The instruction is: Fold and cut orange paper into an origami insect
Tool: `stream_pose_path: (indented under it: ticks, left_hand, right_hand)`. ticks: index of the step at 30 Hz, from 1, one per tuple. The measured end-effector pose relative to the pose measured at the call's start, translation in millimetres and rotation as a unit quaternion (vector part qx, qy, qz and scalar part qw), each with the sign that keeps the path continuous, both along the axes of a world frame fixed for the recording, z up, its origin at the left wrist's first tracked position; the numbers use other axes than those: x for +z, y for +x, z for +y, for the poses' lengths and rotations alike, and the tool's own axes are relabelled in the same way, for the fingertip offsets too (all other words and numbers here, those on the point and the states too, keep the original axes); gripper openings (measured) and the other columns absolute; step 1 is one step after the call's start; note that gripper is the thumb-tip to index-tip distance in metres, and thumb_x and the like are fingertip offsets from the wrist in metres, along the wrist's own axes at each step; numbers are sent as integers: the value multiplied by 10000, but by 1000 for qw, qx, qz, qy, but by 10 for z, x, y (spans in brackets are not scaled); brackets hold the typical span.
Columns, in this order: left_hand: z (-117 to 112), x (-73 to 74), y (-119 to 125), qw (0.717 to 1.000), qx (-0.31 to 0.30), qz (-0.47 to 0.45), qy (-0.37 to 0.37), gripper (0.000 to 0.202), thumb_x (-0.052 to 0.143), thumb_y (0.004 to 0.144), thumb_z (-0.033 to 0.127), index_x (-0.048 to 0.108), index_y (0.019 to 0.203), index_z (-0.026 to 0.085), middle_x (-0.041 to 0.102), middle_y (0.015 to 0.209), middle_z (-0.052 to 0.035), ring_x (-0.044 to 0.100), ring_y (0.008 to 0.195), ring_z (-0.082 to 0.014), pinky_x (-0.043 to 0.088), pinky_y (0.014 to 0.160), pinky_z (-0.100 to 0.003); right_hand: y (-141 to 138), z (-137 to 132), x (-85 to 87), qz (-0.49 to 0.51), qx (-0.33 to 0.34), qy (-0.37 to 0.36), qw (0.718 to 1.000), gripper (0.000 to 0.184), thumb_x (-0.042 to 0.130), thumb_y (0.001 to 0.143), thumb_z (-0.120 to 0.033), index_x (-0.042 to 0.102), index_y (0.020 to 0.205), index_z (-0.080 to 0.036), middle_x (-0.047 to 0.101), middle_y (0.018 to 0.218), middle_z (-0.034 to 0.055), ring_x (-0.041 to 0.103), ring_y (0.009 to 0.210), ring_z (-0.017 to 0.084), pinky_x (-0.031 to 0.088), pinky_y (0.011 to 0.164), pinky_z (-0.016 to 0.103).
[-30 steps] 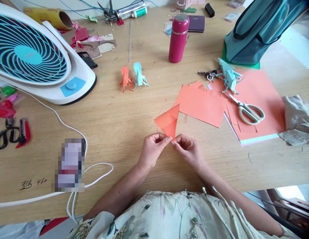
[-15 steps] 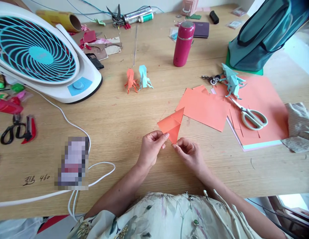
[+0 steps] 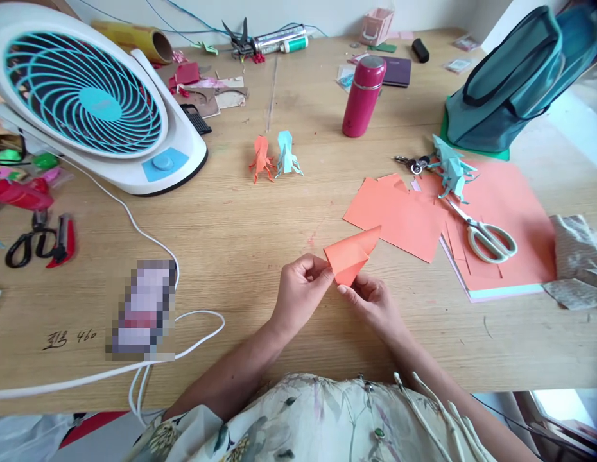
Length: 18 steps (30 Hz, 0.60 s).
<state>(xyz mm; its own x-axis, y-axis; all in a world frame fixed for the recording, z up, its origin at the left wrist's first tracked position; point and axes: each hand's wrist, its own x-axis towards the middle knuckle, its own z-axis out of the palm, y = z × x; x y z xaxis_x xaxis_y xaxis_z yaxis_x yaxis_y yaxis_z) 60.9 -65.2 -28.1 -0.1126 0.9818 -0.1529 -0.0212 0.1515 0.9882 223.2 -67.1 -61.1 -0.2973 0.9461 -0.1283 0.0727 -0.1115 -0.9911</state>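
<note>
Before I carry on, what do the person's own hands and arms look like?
The left hand and right hand are bare, with no glove, ring or watch showing; the forearms are uncovered too. The left sleeve is pale with a floral print, like the top, which has pale cords. The right sleeve can't be made out.

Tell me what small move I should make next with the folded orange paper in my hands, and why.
I'd probably smooth the folded orange paper with your right hand while your left hand steadies it: both hands hold it near its lower edges, and its far end looks bowed rather than flat.
</note>
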Motion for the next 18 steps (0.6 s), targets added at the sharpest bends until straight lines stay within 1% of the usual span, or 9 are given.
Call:
stream_pose_path:
  ticks: [3, 7, 11, 14, 18]
  left_hand:
    - [-28, 65, 57, 997, -5, 65, 34, 188, 700, 792, 208, 616, 630, 162, 589, 638, 15, 496, 576, -95, 379, 538, -218]
    - [-24, 118, 105, 993, 5, 103, 66, 124, 672, 800, 161, 675, 676, 160, 634, 694, -6, 559, 627, -116, 407, 564, -222]
    - [4, 152, 106, 990, 25, 107, 86, 131, 656, 804, 136, 696, 683, 165, 641, 692, -8, 548, 620, -119, 398, 562, -228]
    - [14, 153, 107, 990, 34, 97, 96, 139, 658, 804, 137, 696, 674, 167, 630, 675, -7, 535, 615, -121, 396, 561, -232]
    - [17, 126, 120, 990, 19, 85, 110, 108, 667, 806, 139, 719, 716, 169, 651, 718, -18, 561, 647, -124, 419, 579, -226]
  right_hand:
    - [21, 12, 0, 23, -9, -21, 999, 319, 765, 778, -507, 704, 786, -194, 698, 757, 28, 603, 719, 192, 477, 691, 299]
    - [35, 21, -8, 46, -15, -38, 998, 306, 790, 747, -505, 734, 789, -207, 717, 757, 30, 614, 717, 199, 493, 713, 323]
    - [37, 23, -24, 43, -19, -30, 998, 269, 820, 726, -464, 745, 773, -210, 706, 719, 16, 596, 671, 179, 479, 676, 305]
    - [39, 19, -42, 41, -17, -25, 999, 249, 817, 736, -448, 746, 780, -214, 704, 726, 12, 600, 681, 179, 478, 685, 304]
    - [46, 17, -68, 38, -14, -19, 999, 251, 799, 753, -456, 735, 759, -213, 698, 727, 18, 602, 694, 187, 483, 710, 317]
